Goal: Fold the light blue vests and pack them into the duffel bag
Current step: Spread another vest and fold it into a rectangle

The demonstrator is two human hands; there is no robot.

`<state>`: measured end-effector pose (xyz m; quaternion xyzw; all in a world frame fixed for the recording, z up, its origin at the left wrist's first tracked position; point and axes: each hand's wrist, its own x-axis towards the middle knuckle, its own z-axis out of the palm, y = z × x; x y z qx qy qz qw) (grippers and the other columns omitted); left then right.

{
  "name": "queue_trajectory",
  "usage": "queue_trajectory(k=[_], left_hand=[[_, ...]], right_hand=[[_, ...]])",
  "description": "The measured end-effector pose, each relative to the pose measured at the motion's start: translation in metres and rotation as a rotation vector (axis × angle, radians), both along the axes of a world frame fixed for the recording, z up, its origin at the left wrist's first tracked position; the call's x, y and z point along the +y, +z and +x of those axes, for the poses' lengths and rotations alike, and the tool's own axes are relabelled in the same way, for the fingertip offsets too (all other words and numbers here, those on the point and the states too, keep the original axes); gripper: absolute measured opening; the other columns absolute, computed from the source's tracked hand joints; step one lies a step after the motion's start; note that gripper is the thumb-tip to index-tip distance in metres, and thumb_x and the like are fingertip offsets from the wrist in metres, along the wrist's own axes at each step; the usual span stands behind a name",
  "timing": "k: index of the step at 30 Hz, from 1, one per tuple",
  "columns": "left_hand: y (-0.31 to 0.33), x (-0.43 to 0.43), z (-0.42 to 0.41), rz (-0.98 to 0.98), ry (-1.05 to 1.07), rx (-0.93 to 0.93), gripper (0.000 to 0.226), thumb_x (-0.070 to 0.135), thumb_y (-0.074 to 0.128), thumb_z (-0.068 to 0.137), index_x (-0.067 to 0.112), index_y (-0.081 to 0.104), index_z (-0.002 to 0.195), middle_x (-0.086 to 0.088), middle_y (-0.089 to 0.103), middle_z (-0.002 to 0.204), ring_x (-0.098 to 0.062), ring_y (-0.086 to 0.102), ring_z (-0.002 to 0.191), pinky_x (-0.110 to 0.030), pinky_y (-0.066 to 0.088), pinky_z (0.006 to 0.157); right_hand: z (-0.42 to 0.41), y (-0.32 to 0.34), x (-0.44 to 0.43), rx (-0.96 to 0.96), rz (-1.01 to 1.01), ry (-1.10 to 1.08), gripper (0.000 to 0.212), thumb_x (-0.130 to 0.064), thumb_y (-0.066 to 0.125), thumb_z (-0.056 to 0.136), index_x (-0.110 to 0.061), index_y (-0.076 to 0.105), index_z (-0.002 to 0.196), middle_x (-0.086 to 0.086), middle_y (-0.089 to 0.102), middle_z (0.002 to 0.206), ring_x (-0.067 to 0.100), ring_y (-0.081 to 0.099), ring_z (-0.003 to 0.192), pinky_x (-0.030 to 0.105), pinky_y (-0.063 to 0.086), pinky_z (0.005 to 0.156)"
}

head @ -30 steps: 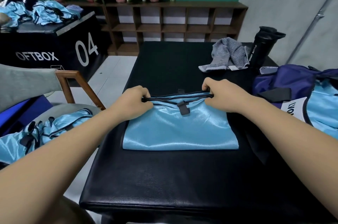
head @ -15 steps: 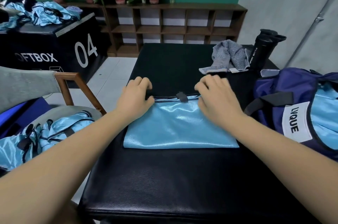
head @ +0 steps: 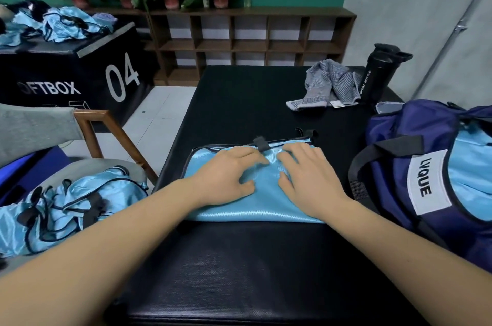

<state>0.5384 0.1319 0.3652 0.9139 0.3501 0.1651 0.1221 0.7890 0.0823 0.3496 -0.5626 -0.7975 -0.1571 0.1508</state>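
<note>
Currently your left hand (head: 231,176) and right hand (head: 306,175) press flat, fingers spread, on the folded vest (head: 262,207) on the bench (head: 239,272).

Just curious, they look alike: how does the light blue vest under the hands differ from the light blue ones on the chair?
The shiny light blue vest on the black table lies flat, folded into a rectangle; the light blue vests on the grey chair lie crumpled in a heap. The left hand and right hand rest on the table vest; nothing touches the chair vests. Both have dark trim.
</note>
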Motion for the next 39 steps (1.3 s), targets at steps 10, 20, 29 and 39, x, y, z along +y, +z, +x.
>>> queue_trajectory(k=[10, 20, 29, 39], left_hand=[[0.000, 0.008, -0.006, -0.182, 0.089, 0.105, 0.085, 0.061, 0.048, 0.086, 0.048, 0.022, 0.166, 0.024, 0.018, 0.174, -0.004, 0.009, 0.162, -0.041, 0.018, 0.132], [0.024, 0.041, -0.054, -0.003, 0.359, -0.136, 0.029, 0.033, 0.071, 0.096, 0.033, 0.069, 0.125, 0.014, 0.064, 0.124, -0.016, 0.059, 0.118, -0.045, 0.049, 0.106], [0.021, 0.058, -0.085, -0.260, 0.621, -0.066, 0.031, 0.044, 0.074, 0.093, 0.022, 0.066, 0.113, 0.003, 0.068, 0.104, -0.018, 0.065, 0.095, -0.031, 0.047, 0.082], [0.022, 0.054, -0.078, -0.308, 0.631, 0.067, 0.022, 0.038, 0.071, 0.089, 0.018, 0.066, 0.097, -0.001, 0.063, 0.104, -0.021, 0.062, 0.092, -0.033, 0.046, 0.073]], right_hand=[[0.003, 0.001, 0.008, 0.119, -0.388, -0.101, 0.065, -0.053, 0.026, 0.109, -0.030, 0.017, 0.170, 0.003, 0.005, 0.179, 0.020, 0.007, 0.164, 0.040, 0.010, 0.132], [-0.062, 0.039, -0.026, 0.137, -0.113, 0.067, 0.036, -0.039, 0.049, 0.102, -0.018, 0.061, 0.128, 0.002, 0.055, 0.122, 0.028, 0.053, 0.111, 0.046, 0.044, 0.098], [-0.159, 0.038, -0.058, 0.050, -0.253, 0.267, 0.049, -0.066, 0.059, 0.089, -0.019, 0.058, 0.104, 0.003, 0.050, 0.107, 0.027, 0.049, 0.095, 0.043, 0.044, 0.086], [-0.185, 0.016, -0.059, 0.004, -0.147, 0.188, 0.033, -0.035, 0.082, 0.068, -0.018, 0.059, 0.085, 0.004, 0.055, 0.081, 0.023, 0.054, 0.068, 0.035, 0.047, 0.061]])
